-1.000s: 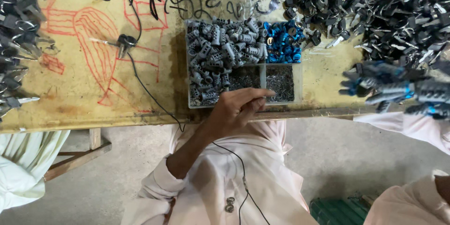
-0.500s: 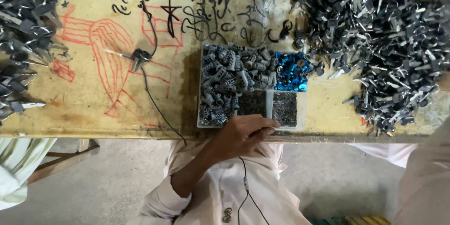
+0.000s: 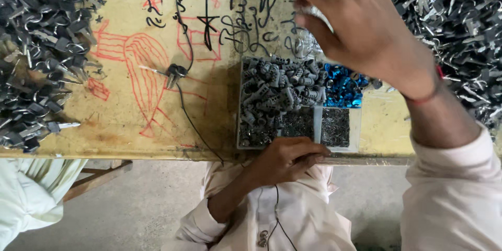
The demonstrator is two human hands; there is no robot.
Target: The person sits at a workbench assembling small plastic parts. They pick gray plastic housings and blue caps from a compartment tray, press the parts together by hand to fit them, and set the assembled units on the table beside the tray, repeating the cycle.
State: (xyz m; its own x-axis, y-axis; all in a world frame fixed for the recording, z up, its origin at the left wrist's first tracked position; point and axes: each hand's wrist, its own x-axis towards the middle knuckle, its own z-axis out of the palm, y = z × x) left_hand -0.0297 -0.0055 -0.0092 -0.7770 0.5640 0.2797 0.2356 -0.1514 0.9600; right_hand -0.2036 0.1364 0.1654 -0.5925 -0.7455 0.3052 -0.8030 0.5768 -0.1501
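- The clear plastic tray (image 3: 361,125) with grey plugs, blue rings and tiny dark bits sits at the near edge of the yellow scribbled desk (image 3: 130,104)
- The left hand (image 3: 287,159) rests at the tray's edge, fingers curled, pinching something too small to tell
- The right hand (image 3: 361,26) hovers above the tray, fingers loose, holding nothing
- Piles of grey metal keys (image 3: 36,52) lie at both sides

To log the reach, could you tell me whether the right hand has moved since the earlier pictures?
Yes. The right hand has come into view from the right and now reaches over the far edge of the tray.
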